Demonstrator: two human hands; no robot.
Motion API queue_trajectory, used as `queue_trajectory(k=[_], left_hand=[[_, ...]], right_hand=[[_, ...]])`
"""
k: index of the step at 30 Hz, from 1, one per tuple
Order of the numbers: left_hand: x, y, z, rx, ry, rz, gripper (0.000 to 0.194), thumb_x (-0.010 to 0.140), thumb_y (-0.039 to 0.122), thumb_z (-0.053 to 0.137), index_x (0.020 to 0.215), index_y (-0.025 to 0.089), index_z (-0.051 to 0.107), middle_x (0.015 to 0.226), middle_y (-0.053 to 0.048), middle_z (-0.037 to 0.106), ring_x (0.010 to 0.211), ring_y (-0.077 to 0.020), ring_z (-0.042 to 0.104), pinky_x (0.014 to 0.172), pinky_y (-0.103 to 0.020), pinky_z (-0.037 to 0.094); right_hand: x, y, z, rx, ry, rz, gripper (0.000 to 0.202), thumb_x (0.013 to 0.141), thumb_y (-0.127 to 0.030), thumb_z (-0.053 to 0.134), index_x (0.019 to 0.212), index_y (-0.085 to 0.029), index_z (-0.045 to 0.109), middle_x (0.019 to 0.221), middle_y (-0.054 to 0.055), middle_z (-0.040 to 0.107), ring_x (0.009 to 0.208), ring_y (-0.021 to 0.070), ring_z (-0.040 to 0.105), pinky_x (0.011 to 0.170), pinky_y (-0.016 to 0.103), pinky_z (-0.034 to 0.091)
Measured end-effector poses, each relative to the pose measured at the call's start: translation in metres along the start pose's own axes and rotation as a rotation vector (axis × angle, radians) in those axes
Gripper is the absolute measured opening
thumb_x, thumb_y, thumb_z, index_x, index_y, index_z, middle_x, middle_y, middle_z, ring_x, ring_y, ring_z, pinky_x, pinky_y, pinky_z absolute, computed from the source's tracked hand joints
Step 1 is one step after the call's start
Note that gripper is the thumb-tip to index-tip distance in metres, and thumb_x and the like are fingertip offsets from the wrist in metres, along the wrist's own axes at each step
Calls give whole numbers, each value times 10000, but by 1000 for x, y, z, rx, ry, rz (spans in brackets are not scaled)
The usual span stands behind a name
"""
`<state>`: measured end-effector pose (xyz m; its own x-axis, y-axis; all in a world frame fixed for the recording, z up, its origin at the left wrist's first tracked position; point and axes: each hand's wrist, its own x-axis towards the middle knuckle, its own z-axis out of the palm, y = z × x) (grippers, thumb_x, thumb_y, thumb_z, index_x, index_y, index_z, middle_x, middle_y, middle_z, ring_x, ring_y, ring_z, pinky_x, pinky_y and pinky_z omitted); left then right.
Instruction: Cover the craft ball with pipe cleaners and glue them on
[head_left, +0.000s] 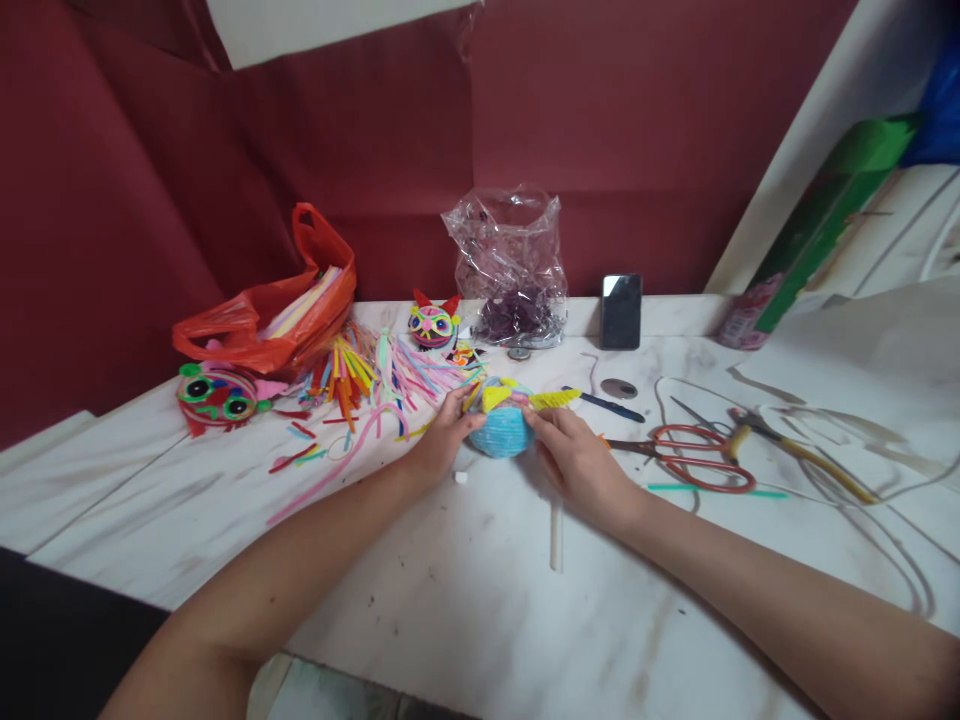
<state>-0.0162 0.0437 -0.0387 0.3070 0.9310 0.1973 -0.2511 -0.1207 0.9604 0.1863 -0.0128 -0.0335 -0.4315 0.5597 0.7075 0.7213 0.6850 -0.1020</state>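
Note:
A round blue ball (501,434), its surface ridged like wound pipe cleaner, sits between my two hands at the middle of the table. Yellow pieces (495,398) stand on its top, and a longer yellow strip (556,398) sticks out to the right. My left hand (450,425) grips the ball's left side with bent fingers. On the other side, my right hand (571,450) has its fingers closed against the ball's upper right, near the yellow strip. The undersides of both hands are hidden.
Red-handled scissors (705,458), pliers (817,455) and a dark pen (611,405) lie at right. Behind are a phone (621,312), a clear bag (517,270) and a finished-looking face ornament (433,322). Pipe cleaners (352,375), another ornament (217,398) and a red bag (270,310) occupy the left.

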Motion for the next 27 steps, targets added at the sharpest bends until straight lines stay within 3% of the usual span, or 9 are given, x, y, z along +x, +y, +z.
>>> queue_trajectory(k=[6,10,15,21,27], left_hand=[[-2,8,6,151,89,17,513,702,212,622,1192,199,470,1290,-84,551,1187,-249,511,1002,-405,390],[-4,12,5,224,78,16,511,709,220,600,1200,195,459,1235,-83,575,1114,-244,545,961,-407,410],[-6,12,0,118,-38,28,585,699,310,662,1233,190,457,1260,-96,561,1170,-277,515,955,-412,414],[-7,8,5,88,10,18,691,679,306,731,1295,243,424,1281,-74,553,1143,-242,536,974,-395,406],[-8,8,2,20,-55,-38,716,695,260,712,1335,253,391,1254,-75,574,1089,-232,571,924,-379,441]], right_hand=[[2,-1,-4,-2,-11,-6,443,866,-134,428,1308,-157,451,1005,149,597,888,254,571,740,393,513],[4,-3,-6,-26,-23,-21,406,857,-121,441,1260,-104,490,1000,166,601,875,258,567,719,391,504],[3,-5,-5,-37,-13,-62,407,874,-113,420,1276,-112,485,993,160,597,881,253,561,720,384,485],[4,-13,-8,-81,-36,-117,373,908,-114,399,1268,-109,496,996,158,606,870,243,552,714,377,474],[4,-16,-6,-104,-32,-141,417,920,-114,376,1329,-116,455,1002,164,605,899,254,551,719,392,463]])
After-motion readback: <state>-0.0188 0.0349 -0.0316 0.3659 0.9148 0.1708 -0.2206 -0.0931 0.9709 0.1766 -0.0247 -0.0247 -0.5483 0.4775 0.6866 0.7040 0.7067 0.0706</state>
